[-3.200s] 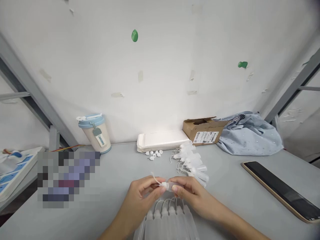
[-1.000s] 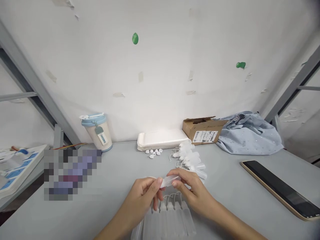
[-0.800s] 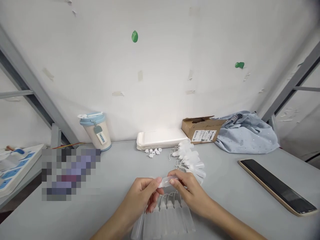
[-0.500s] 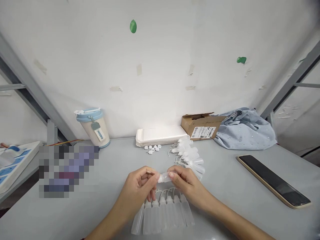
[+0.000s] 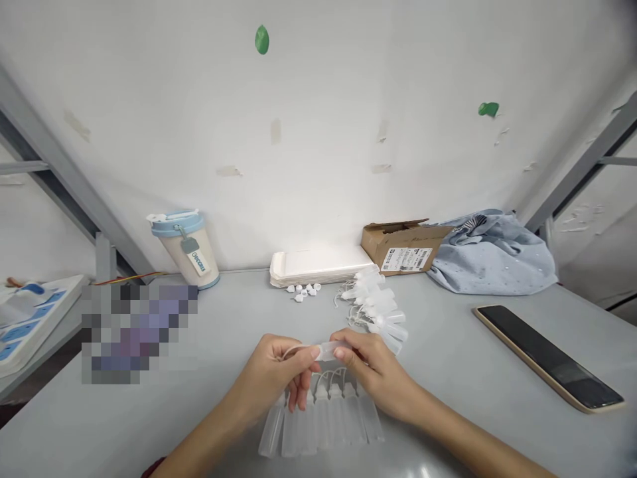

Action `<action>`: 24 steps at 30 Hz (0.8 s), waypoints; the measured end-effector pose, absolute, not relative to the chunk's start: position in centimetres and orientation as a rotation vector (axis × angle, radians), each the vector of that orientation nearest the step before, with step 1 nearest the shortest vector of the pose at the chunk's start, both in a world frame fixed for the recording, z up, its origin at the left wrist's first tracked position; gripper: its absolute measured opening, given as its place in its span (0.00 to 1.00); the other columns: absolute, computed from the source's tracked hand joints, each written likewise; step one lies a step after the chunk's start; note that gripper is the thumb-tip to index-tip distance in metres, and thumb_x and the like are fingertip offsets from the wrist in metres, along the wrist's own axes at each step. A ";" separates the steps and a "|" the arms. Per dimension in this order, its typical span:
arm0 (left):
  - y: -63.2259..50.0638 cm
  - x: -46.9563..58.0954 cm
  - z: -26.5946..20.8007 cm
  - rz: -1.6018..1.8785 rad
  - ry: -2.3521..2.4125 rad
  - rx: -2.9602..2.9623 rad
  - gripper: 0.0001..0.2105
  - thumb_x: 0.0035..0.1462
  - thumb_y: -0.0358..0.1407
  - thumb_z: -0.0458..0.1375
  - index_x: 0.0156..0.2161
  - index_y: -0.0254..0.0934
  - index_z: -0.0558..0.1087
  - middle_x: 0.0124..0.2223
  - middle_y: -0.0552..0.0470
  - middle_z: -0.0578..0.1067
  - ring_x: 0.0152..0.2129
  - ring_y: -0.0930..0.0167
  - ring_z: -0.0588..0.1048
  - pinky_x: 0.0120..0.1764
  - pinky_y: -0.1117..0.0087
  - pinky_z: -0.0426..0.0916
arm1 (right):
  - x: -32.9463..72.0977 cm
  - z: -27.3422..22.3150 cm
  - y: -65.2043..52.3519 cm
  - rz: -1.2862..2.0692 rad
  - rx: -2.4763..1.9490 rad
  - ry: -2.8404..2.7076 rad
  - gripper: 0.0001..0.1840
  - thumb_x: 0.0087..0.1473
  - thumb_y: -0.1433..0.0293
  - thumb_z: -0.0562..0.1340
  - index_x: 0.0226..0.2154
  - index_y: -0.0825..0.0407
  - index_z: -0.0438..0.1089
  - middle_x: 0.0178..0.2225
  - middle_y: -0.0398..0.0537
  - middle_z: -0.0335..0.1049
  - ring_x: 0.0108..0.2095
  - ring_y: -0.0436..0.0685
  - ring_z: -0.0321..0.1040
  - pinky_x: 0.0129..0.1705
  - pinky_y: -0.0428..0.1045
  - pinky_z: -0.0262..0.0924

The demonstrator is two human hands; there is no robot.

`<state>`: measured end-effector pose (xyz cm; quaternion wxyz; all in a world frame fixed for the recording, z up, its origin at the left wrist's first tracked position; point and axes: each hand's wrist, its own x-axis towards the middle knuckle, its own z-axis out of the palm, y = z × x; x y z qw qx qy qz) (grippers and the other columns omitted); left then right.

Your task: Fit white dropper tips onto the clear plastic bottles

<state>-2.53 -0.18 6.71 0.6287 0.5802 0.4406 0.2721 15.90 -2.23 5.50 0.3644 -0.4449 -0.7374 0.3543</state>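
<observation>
Both hands have been sliding nearer; left hand (image 5: 279,372) and right hand (image 5: 371,368) are pinching small clear bottle (image 5: 328,350) above the bottle row (image 5: 323,425) at 6 o'clock on the bench (image 5: 468,378)

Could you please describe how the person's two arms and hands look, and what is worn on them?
Both forearms are bare, with no sleeves in view. The left hand and right hand wear no gloves, and no rings or watch show. The fingernails look short and unpainted. At the bottom edge, by the left arm, a small dark red piece shows, perhaps cloth.
</observation>
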 end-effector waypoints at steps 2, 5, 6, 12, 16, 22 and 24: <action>0.0 -2.7 6.7 0.613 0.971 1.412 0.18 0.51 0.42 0.56 0.16 0.34 0.67 0.12 0.55 0.67 0.10 0.75 0.67 0.15 0.76 0.62 | 15.9 5.2 -2.1 1.059 -1.165 -1.815 0.17 0.59 0.60 0.51 0.29 0.54 0.67 0.19 0.39 0.55 0.19 0.48 0.53 0.21 0.44 0.48; 0.1 -3.0 6.8 0.618 0.947 1.580 0.14 0.52 0.38 0.56 0.19 0.34 0.68 0.16 0.55 0.69 0.13 0.74 0.70 0.18 0.75 0.64 | 15.9 4.7 -2.0 1.306 -1.166 -1.656 0.18 0.56 0.58 0.53 0.28 0.55 0.67 0.17 0.37 0.53 0.15 0.47 0.52 0.17 0.43 0.48; 0.1 -3.0 6.8 0.616 0.945 1.649 0.14 0.52 0.37 0.56 0.19 0.33 0.69 0.18 0.55 0.69 0.14 0.74 0.70 0.19 0.75 0.64 | 15.8 4.7 -2.0 1.363 -1.167 -1.617 0.18 0.55 0.58 0.53 0.27 0.55 0.66 0.15 0.37 0.52 0.14 0.46 0.51 0.16 0.43 0.48; 1.6 -3.5 5.9 0.728 1.092 2.169 0.13 0.55 0.39 0.53 0.24 0.35 0.73 0.22 0.55 0.69 0.20 0.74 0.68 0.24 0.75 0.61 | 17.2 5.5 -0.7 0.876 -1.257 -1.859 0.18 0.57 0.59 0.52 0.28 0.55 0.68 0.18 0.40 0.59 0.19 0.49 0.57 0.22 0.44 0.53; 4.5 -5.0 3.7 0.823 1.383 2.241 0.15 0.55 0.40 0.50 0.39 0.34 0.75 0.26 0.52 0.72 0.21 0.71 0.68 0.29 0.71 0.63 | 20.6 6.6 2.9 0.255 -1.368 -1.910 0.16 0.57 0.63 0.51 0.39 0.55 0.68 0.31 0.50 0.71 0.28 0.54 0.66 0.29 0.47 0.60; 6.4 -6.1 2.6 0.752 1.420 2.243 0.14 0.55 0.40 0.49 0.35 0.36 0.75 0.26 0.53 0.73 0.21 0.71 0.67 0.28 0.72 0.62 | 25.1 5.9 6.8 0.034 -1.440 -1.858 0.15 0.55 0.65 0.51 0.40 0.53 0.68 0.39 0.56 0.71 0.39 0.63 0.66 0.41 0.57 0.60; 6.2 -6.0 2.7 0.723 1.399 2.258 0.13 0.54 0.40 0.51 0.37 0.38 0.75 0.26 0.54 0.72 0.21 0.72 0.67 0.29 0.72 0.62 | 25.7 5.3 6.9 -0.013 -1.431 -1.880 0.15 0.55 0.66 0.51 0.39 0.53 0.69 0.38 0.55 0.72 0.41 0.64 0.65 0.44 0.59 0.58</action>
